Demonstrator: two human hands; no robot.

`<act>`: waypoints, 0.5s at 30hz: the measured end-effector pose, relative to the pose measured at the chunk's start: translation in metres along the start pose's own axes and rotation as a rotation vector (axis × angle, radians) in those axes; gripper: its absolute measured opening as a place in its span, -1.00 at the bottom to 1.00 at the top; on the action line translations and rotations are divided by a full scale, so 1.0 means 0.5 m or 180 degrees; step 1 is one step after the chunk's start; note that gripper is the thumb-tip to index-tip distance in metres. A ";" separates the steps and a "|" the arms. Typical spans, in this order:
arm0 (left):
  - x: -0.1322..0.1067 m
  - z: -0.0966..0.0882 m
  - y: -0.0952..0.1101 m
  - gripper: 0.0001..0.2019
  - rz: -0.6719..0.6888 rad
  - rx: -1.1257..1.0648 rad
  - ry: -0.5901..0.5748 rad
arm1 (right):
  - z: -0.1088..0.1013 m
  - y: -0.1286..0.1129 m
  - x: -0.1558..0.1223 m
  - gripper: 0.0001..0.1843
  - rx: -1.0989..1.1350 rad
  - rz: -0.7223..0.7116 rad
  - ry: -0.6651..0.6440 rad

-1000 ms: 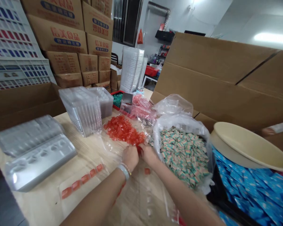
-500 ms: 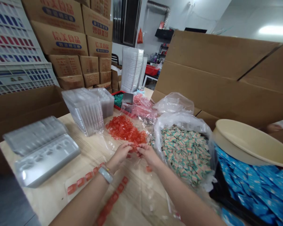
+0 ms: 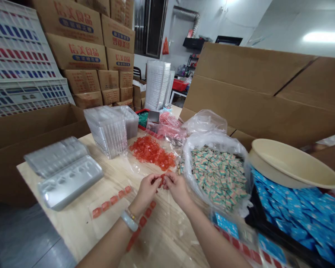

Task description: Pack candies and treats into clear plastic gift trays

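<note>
Head view, left hand: the left hand [image 3: 147,191], a pale bangle [image 3: 129,220] on its wrist, has its grip closed on a small red wrapped sweet [image 3: 162,179].
Right hand: the right hand [image 3: 178,189] clamps the same sweet from the other side.
Sweet: held just above the tabletop [image 3: 72,219], below a pile of red sweets [image 3: 152,153].
Beside the hands: two rows of red sweets [image 3: 111,200] on the left; a plastic bag of teal-and-cream sweets [image 3: 217,175] on the right.
Farther left: stacked clear plastic trays [image 3: 107,130], a silver moulded tray [image 3: 71,182].
Far right: a beige basin [image 3: 293,163] above blue packets [image 3: 296,212].
Behind: stacked cardboard cartons [image 3: 78,56].
</note>
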State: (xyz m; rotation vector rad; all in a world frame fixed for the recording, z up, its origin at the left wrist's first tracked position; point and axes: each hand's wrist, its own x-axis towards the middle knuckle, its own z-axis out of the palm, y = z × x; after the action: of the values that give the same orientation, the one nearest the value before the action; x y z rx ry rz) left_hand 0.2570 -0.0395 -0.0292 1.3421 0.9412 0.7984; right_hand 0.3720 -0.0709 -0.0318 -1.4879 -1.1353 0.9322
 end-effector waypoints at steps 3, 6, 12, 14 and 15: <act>-0.027 0.005 0.006 -0.81 0.0042 0.0175 -0.0051 | -0.008 -0.019 -0.028 -0.83 0.0056 0.0153 -0.0009; -0.055 0.012 0.006 -0.82 0.0205 0.0478 0.0031 | -0.016 -0.031 -0.062 -0.84 0.0249 0.0410 -0.0087; -0.112 0.030 -0.004 -0.86 0.0049 0.0571 -0.0001 | -0.024 -0.019 -0.141 -0.80 0.1123 0.0782 -0.0253; -0.131 0.036 -0.007 -0.85 0.0107 0.0603 -0.0081 | -0.022 -0.008 -0.165 -0.76 0.1096 0.0822 -0.0134; -0.141 0.039 -0.008 -0.82 0.0189 0.0678 -0.0128 | -0.021 -0.003 -0.177 -0.73 0.1039 0.0844 -0.0083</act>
State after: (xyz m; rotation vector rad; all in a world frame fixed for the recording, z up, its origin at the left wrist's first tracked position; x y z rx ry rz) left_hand 0.2445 -0.1117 -0.0263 1.5713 0.9794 0.7284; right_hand 0.3587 -0.1588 -0.0280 -1.3771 -0.7684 1.2569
